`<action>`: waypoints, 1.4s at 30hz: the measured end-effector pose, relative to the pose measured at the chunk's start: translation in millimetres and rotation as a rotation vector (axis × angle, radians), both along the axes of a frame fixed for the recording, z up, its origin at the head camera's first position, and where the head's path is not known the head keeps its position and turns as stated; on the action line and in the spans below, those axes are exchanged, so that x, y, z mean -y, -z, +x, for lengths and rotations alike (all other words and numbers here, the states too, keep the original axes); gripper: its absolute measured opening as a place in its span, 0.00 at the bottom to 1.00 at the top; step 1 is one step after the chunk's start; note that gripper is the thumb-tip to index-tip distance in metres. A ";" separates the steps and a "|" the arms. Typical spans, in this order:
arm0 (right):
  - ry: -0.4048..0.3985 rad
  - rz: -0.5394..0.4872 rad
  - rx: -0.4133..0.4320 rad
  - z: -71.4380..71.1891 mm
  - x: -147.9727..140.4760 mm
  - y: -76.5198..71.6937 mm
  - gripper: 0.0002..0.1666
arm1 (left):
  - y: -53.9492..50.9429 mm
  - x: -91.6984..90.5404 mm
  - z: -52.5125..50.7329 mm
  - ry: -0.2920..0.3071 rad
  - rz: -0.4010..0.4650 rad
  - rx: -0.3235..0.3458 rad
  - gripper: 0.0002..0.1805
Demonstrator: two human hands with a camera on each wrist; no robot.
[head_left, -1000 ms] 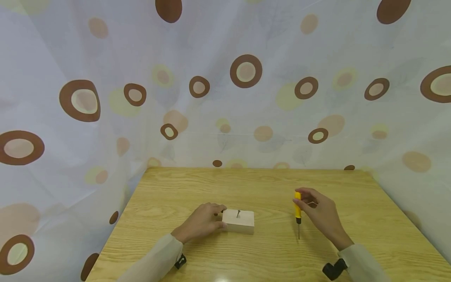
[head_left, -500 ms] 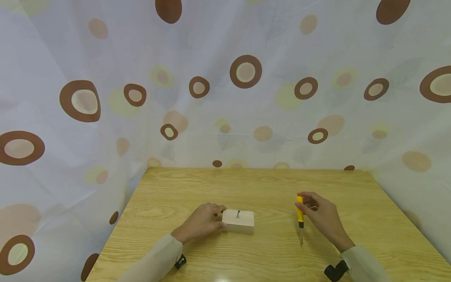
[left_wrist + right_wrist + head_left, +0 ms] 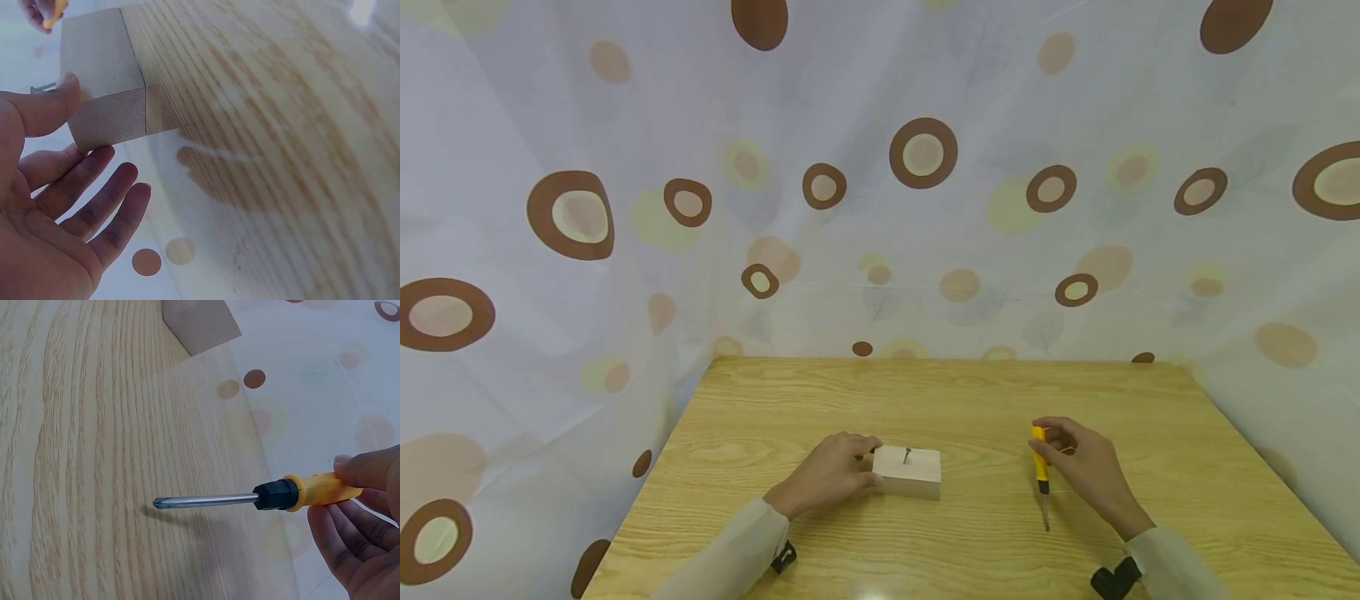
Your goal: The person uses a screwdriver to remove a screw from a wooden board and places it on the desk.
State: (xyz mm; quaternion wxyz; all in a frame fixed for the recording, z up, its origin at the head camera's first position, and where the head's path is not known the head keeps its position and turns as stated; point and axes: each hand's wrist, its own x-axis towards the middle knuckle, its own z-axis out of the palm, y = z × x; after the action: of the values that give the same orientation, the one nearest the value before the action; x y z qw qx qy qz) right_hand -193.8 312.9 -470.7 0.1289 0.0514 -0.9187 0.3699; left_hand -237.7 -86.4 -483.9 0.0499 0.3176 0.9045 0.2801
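A pale wooden block (image 3: pixel 907 485) lies on the table, and a screw (image 3: pixel 907 455) stands up from its top, slightly tilted. My left hand (image 3: pixel 829 472) holds the block's left end between thumb and index finger; the other fingers extend free of it in the left wrist view. To the right, my right hand (image 3: pixel 1092 468) pinches the yellow handle of a screwdriver (image 3: pixel 1041 471). Its metal shaft points down toward the table, apart from the block. In the right wrist view the screwdriver's tip (image 3: pixel 164 503) looks cross-shaped and a shadow lies beneath it.
The wood-grain table (image 3: pixel 970 400) reaches back to a white patterned curtain (image 3: pixel 865 217), which also hangs at both sides. A black wrist mount (image 3: pixel 1116 577) sits at the right sleeve, another mount (image 3: pixel 784 557) at the left.
My right hand has come down and slightly nearer with the screwdriver, whose tip now sits lower and a little further right. The left hand and the block have stayed in place.
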 end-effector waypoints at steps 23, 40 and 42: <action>0.010 0.054 0.132 -5.9 -4.7 16.2 0.24 | -7.1 -0.7 -2.8 0.050 -0.043 -0.011 0.35; -0.005 0.053 0.149 -5.9 -5.4 19.3 0.25 | -19.6 -16.5 -16.8 0.157 0.130 -0.149 0.19; -0.004 0.054 0.148 -6.3 -6.5 20.3 0.25 | -19.8 -20.8 -16.9 0.172 0.147 -0.142 0.18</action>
State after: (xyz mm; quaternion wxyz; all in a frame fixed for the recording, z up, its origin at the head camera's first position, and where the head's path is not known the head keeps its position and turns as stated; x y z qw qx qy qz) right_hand -200.1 319.4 -491.0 0.0583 0.0294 -0.9352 0.3480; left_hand -254.6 -65.7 -464.1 -0.0138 0.4158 0.8523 0.3172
